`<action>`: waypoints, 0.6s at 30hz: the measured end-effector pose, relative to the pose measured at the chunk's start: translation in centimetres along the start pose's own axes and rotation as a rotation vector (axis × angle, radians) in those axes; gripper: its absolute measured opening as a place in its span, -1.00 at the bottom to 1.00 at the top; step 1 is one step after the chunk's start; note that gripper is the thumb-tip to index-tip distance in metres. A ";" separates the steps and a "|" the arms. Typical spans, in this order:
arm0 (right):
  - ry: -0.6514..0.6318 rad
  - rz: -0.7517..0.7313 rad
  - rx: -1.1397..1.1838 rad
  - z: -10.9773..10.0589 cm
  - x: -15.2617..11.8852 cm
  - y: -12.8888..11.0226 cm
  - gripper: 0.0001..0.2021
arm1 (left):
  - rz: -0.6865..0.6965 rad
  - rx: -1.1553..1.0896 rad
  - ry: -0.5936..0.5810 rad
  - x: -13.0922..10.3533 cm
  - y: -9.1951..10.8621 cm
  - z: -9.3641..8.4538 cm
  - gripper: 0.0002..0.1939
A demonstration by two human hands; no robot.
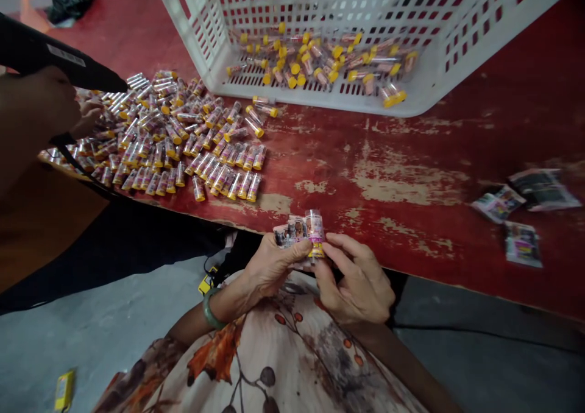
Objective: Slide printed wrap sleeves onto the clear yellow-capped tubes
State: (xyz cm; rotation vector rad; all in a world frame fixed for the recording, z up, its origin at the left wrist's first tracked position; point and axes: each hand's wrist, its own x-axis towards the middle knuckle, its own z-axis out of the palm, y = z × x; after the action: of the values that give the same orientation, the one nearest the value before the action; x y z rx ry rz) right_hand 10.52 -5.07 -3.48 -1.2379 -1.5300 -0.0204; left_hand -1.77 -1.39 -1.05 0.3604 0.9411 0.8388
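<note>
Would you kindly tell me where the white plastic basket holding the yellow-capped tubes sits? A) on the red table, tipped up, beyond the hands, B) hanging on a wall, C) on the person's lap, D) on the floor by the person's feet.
A: the white basket rests tilted on the worn red table, beyond the left hand and right hand, which hold a small tube.

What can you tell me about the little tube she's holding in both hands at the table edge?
The small tube is clear plastic with a yellow cap at its lower end and a pink printed label around its body. It stands roughly upright at the red table's near edge. The right hand pinches its capped end; the left hand touches its side while holding a small stack of printed labels against it.
</note>
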 end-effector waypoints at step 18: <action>-0.258 0.096 0.166 -0.5 1.3 0.9 -0.37 | -0.088 0.039 -0.119 -0.4 0.7 -0.8 -0.63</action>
State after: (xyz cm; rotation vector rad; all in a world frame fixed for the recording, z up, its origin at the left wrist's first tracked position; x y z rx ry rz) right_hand 11.71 -4.12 -2.89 -1.2140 -1.6533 0.3348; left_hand -2.92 -1.33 -0.82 0.3954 0.8570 0.7114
